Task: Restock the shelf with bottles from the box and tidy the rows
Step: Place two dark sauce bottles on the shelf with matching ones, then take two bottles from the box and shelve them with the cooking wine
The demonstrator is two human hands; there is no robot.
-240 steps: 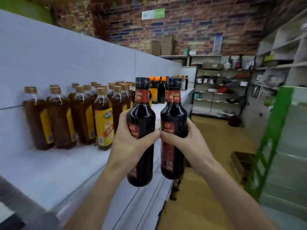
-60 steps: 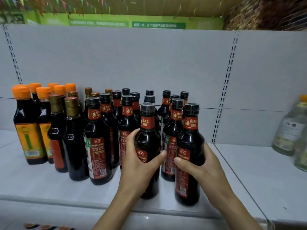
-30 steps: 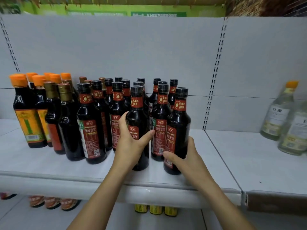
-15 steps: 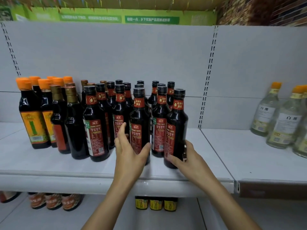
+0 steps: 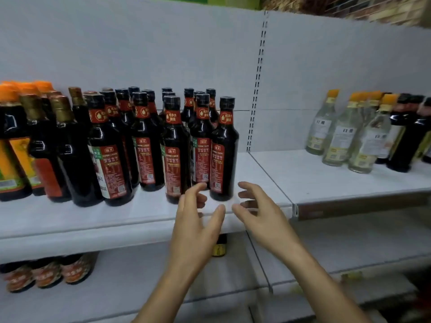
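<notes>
I log the shelf [image 5: 70, 220] first. Its left bay carries a dense block of dark bottles [image 5: 144, 145] with black caps, all upright, in rows running towards the back panel [image 5: 140, 54]. The right bay holds clear bottles [image 5: 338, 136], with bare board between the two groups.

At the block's front right stand the front-left bottle [image 5: 176, 157] and the front-right bottle [image 5: 223, 155]. Both are upright and near the shelf edge, slightly staggered.

The left hand [image 5: 198, 220] and right hand [image 5: 261, 213] hover just in front of them, fingers loosely spread and holding nothing. The box is out of view.

My judgement is that this pair is placed. The front line still wants squaring, and I cannot tell how many bottles remain in the box.
</notes>
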